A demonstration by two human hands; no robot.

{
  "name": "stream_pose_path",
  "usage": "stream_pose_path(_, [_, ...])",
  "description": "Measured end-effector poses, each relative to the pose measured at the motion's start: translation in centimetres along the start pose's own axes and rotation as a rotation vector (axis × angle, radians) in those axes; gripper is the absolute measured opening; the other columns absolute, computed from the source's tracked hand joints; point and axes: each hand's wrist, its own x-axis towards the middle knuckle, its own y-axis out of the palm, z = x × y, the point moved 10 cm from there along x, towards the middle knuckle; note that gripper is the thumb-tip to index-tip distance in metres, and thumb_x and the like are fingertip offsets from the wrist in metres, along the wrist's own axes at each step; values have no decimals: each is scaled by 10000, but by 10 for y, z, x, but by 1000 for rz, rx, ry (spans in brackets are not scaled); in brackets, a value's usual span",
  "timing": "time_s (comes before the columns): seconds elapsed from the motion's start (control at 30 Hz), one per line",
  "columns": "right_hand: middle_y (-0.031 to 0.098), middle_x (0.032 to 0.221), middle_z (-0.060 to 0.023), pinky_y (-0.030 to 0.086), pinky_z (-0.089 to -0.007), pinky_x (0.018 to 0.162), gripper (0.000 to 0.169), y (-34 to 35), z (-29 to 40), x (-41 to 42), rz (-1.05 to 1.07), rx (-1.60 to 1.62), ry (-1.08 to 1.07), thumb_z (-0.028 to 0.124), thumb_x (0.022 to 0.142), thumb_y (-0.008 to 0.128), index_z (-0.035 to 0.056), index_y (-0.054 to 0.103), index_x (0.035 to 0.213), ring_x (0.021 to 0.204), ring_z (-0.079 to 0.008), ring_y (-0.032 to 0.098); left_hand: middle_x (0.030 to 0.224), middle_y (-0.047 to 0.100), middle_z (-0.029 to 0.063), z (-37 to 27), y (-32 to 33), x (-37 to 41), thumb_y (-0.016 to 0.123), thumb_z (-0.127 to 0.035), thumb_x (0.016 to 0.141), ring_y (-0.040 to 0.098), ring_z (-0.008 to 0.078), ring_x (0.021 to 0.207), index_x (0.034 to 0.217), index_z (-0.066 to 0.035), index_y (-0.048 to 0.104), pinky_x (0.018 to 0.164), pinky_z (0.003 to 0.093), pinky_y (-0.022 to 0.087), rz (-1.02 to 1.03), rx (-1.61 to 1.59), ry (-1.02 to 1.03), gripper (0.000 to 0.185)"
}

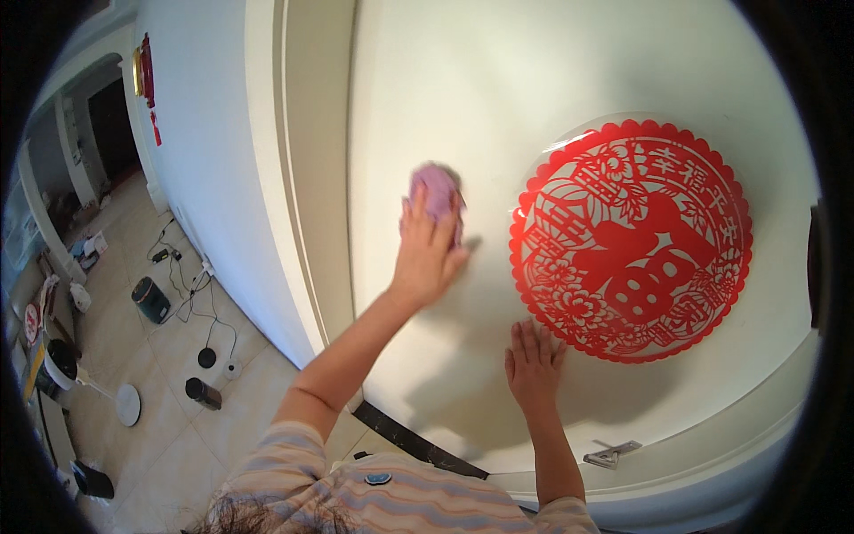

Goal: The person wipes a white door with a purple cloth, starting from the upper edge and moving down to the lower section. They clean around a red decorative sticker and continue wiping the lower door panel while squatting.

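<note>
My left hand [427, 257] presses a crumpled purple cloth [434, 187] flat against a white door [467, 87], its fingers spread over the cloth. Lower and to the right, my right hand [534, 364] rests palm-down on the same door and holds nothing. Its fingertips are at the lower left edge of a large round red paper-cut style decoration [640, 247], which bears flowers and writing. Left of the cloth runs the pale door frame [313, 167].
A metal handle or latch [612, 454] shows at the lower right. A dark threshold strip [420, 440] lies below the door. On the tiled floor at left are cables [193, 294], a dark green cylindrical device [151, 300], a dark container [203, 394] and a white-based fan [129, 405].
</note>
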Motion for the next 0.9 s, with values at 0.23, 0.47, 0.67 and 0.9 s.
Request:
stream_pose_path(0.23, [367,1420,-2,94,-539,1088,467,-9,-1,1,-29,82,14,310,879,511,161,459,1319,1339,-257,265,1308,371,237,-42,-55,107,550,-293,835,216,423,1313,1214,-9,465,1049,580,149,-314,-24,196,481])
stream_pose_path(0.47, [357,1422,47,280,-527,998,467,-11,-2,3,-1,138,44,294,861,530,192,458,1312,1301,-187,303,1330,355,239,-65,-69,144,578,-303,822,274,399,1294,1204,-22,477,1045,572,195,-302,17,335,485])
stream_pose_path(0.67, [351,1424,27,261,-541,1011,479,-18,-3,7,55,156,49,261,843,543,170,462,1307,1323,-190,282,1367,298,264,-77,-38,91,571,-289,817,272,418,1287,1239,-28,454,1068,539,177,-93,70,417,510])
stream_pose_path(0.9, [343,1425,-44,131,-529,1092,479,-105,-26,42,-113,348,-59,206,849,513,119,441,1315,1342,-234,269,1379,302,240,-55,-65,137,580,-282,828,282,391,1294,1262,-38,444,1065,532,197,-262,58,292,516])
